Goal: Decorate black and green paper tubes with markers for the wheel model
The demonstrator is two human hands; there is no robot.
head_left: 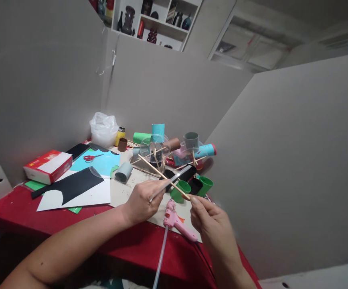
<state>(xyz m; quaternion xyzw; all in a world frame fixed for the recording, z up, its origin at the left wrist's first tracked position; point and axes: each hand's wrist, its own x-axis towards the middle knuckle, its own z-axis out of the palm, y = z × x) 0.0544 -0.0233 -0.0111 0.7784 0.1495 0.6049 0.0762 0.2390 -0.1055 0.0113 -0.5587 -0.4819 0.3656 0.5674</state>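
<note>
My left hand (148,198) is closed around a translucent glue stick (180,173), which slants up to the right. Between the thumb and fingers of my right hand (211,218) is the end of a thin wooden stick (151,165). The two sticks cross in front of me. Below them lies a pink glue gun (181,229), with a long glue stick (161,257) coming out of its back end toward me. Green paper tubes (205,185) and a black paper tube (189,172) are just beyond my hands.
Behind stand clear discs (145,149) with wooden sticks and coloured tubes. A grey tube (124,172) lies left of them. Paper sheets (83,184), red scissors (89,158), a red-white box (48,165) and a plastic bag (103,129) are at left. Grey panels (174,88) enclose the red-covered table (20,212).
</note>
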